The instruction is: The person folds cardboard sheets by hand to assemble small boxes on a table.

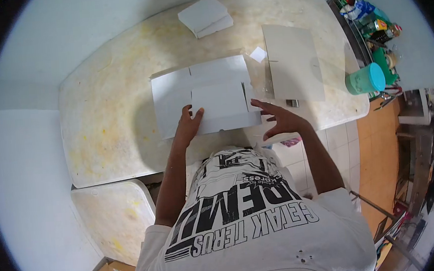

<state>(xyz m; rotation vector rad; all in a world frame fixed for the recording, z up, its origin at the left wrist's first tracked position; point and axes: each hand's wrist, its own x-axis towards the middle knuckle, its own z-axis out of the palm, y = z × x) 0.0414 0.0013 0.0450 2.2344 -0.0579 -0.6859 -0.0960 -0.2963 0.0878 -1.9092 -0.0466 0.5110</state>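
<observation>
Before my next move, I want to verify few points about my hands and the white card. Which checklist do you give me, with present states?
1. Left hand at white card: ok, near left part.
2. Right hand closed: not ok, fingers spread.
3. Right hand touching card: cannot tell.
4. Grey sheet apart from card: ok, to its right.
5. Tub lidded: ok.
</observation>
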